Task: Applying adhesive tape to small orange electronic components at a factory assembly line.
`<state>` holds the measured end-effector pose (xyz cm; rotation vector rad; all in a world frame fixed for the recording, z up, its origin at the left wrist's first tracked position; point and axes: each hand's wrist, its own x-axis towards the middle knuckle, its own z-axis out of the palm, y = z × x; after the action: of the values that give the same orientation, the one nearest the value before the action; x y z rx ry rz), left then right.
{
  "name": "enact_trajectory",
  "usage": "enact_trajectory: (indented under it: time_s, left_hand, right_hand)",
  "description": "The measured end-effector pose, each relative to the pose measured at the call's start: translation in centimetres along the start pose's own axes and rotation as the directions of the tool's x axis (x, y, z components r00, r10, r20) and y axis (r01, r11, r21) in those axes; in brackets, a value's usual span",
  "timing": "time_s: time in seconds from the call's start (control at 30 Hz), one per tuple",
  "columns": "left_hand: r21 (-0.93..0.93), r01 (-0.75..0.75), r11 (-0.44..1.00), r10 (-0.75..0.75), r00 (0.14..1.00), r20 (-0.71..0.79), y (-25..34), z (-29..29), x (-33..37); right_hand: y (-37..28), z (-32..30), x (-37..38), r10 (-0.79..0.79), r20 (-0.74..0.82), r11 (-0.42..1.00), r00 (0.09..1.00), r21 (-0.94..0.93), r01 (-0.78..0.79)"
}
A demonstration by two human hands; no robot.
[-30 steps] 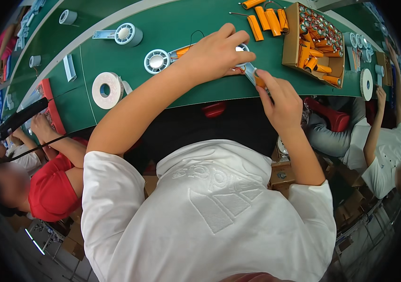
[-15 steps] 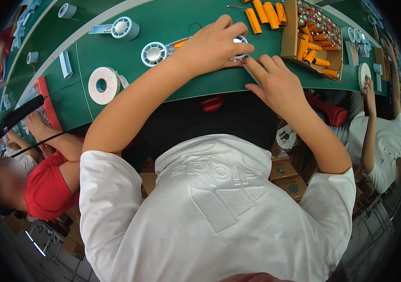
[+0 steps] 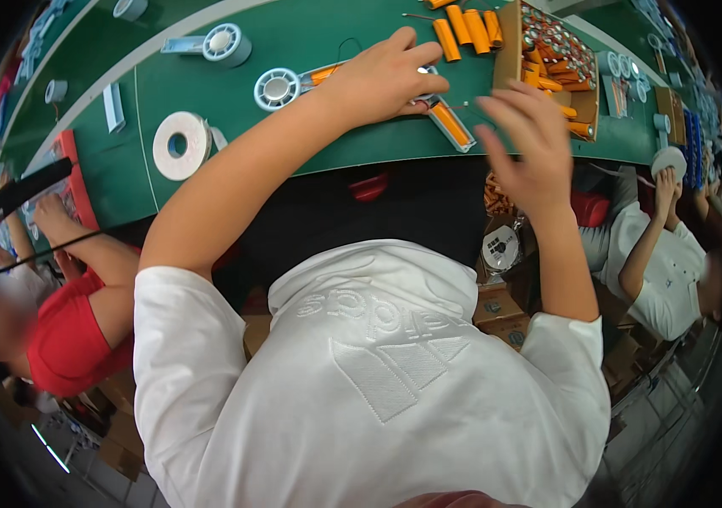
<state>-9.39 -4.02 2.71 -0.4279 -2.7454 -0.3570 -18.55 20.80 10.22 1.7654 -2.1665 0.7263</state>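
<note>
My left hand grips the round head of a light blue handheld fan housing, mostly hidden under the fingers. The housing's handle points toward me, and an orange cylindrical battery lies inside it. Just right of that handle, my right hand is lifted off it, fingers apart and holding nothing, slightly blurred. Beyond my left forearm lies a second fan, also with an orange battery in its handle and a thin dark wire.
An open cardboard box of orange batteries stands right, with several loose batteries beside it. A white tape roll, another fan and a handle shell lie left on the green table. Co-workers sit on both sides.
My right hand has let go of the fan handle and moved right, its fingers spreading. The battery in the handle now shows. My left hand has stayed on the fan head.
</note>
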Motion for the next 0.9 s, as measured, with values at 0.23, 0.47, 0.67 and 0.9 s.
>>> enact_trajectory:
  time_s: [0.23,0.47,0.67,0.9]
  left_hand:
    - [0.007,-0.047,0.999,0.046,0.999,0.021,0.3,-0.4,1.0]
    - [-0.017,-0.084,0.996,0.083,0.996,-0.025,-0.3,0.1,0.4]
    - [-0.028,-0.089,0.996,0.089,0.996,0.006,0.3,-0.6,1.0]
    - [0.035,-0.021,0.999,0.020,0.999,0.050,1.6,-0.8,2.2]
  right_hand:
    - [-0.1,4.4,-2.2,0.683,0.402,0.403,0.610,0.489,-0.774]
    - [0.5,6.6,-1.5,0.681,0.474,0.333,0.559,0.479,-0.812]
    - [1.0,6.7,-1.7,0.646,0.493,0.315,0.583,0.524,-0.791]
    - [3.1,8.1,-3.3,0.594,0.476,0.295,0.648,0.620,-0.727]
